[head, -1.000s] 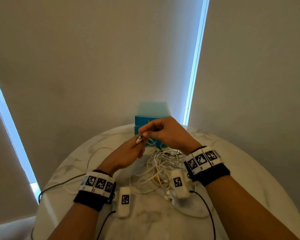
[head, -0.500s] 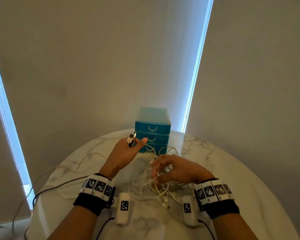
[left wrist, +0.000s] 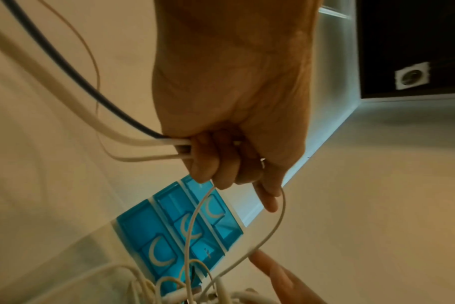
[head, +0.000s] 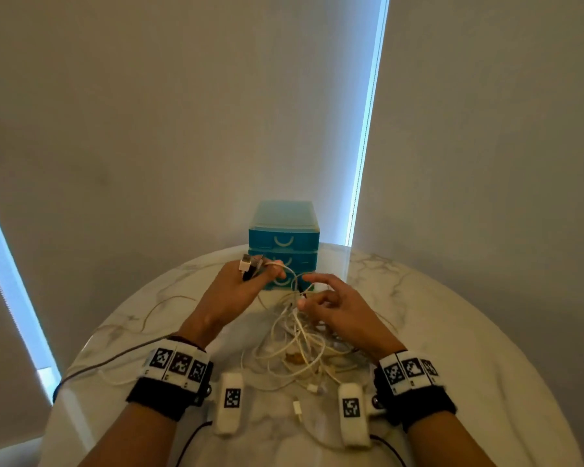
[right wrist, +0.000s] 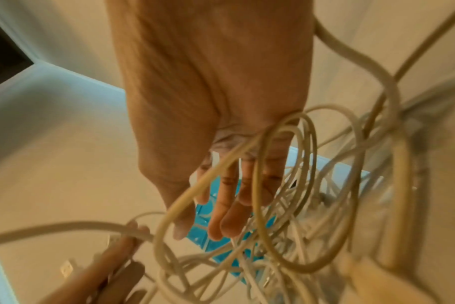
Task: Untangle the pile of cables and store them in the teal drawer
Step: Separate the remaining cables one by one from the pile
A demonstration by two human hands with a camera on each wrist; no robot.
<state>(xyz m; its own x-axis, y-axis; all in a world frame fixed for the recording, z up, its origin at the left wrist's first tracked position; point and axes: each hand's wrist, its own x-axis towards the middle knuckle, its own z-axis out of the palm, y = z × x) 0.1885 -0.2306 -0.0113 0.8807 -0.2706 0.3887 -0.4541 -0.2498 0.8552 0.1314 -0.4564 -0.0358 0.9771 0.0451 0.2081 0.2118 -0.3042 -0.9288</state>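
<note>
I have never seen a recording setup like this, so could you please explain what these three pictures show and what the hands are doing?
There is no robot: a person wears one camera on the head and one on each wrist. The head view looks down at a round marble table with a tangled pile of white cables and a teal drawer unit, all drawers shut. The left hand grips several cable ends, seen from beneath in the left wrist view. The right hand reaches into the pile with relaxed fingers, apparently gripping nothing.

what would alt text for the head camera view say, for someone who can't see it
A left hand holds several cable plugs raised above a tangled pile of white cables on a round marble table, while the right hand reaches into the pile. A teal drawer unit stands behind, drawers closed.
</note>
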